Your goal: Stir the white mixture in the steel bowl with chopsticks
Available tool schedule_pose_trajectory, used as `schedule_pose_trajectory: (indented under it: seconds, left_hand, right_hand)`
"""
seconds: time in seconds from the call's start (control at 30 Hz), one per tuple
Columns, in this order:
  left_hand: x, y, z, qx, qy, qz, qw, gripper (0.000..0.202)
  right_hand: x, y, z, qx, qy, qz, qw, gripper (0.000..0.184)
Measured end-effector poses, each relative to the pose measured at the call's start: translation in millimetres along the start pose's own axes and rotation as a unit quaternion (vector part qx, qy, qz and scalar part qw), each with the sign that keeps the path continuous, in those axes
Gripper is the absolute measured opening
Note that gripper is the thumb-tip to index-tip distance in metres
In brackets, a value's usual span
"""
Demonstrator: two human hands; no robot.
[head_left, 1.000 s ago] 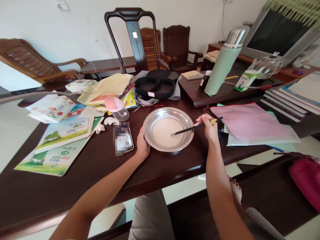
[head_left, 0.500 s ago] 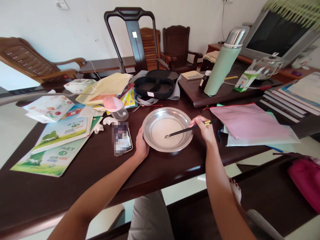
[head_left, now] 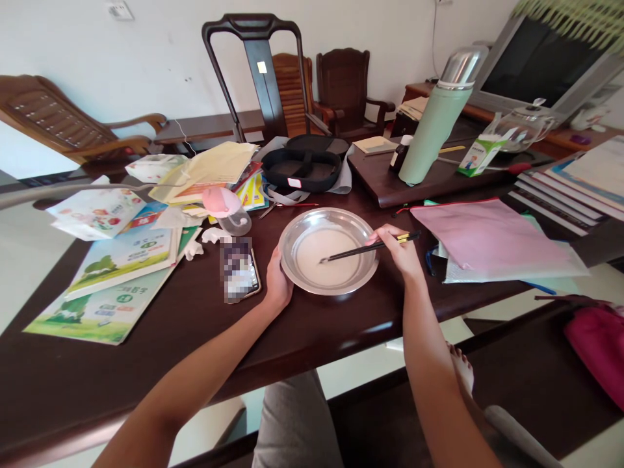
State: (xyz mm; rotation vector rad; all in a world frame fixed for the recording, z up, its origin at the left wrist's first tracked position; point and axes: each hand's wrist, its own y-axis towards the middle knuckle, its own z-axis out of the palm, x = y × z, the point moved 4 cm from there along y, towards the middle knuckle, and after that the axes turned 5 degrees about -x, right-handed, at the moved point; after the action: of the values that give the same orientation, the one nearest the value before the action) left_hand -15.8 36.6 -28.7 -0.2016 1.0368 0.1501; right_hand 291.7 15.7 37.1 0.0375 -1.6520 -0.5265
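Chopsticks, black with gold bands (head_left: 353, 250), sat pinched in right hand (head_left: 397, 247), tips at milky liquid (head_left: 319, 242) in round silver metal bowl (head_left: 336, 221) on dark wooden table (head_left: 316, 331), left hand (head_left: 279, 283) clasping its left edge: apparently stirring, further strokes calling for steady bracing.

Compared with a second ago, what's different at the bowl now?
The right hand and the black chopsticks have shifted left, taking the chopstick tips farther left across the bowl's pale contents. Nothing was newly grasped or released. The left hand still steadies the metal bowl, which stayed put, like the phone.
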Motion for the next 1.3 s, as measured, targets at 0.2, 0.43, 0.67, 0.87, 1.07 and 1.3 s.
schedule_pose_trajectory:
  seconds: [0.2,0.43,0.67,0.87,1.07,1.3]
  left_hand:
    - [1,0,-1.6,-0.007,-0.004,-0.001,1.000,0.042]
    - [1,2,-2.8,0.006,0.006,0.005,1.000,0.040]
    - [2,1,-2.7,-0.004,-0.003,-0.001,1.000,0.041]
    - [1,2,-2.5,0.005,-0.004,0.001,1.000,0.040]
    - [2,2,-4.4,0.002,0.004,-0.001,1.000,0.040]
    - [1,1,-3.0,0.005,0.004,-0.005,1.000,0.040]
  right_hand:
    - [-5,2,-10,-0.085,0.013,-0.001,0.996,0.059]
    - [-1,1,-1,-0.010,-0.006,-0.005,1.000,0.057]
    - [-3,1,-6,-0.038,0.019,0.012,0.999,0.060]
    - [-1,2,-6,-0.034,-0.019,-0.015,0.999,0.059]
    - [-4,1,-4,-0.019,0.001,0.012,1.000,0.059]
    - [-3,3,-11,-0.085,-0.009,-0.005,0.996,0.059]
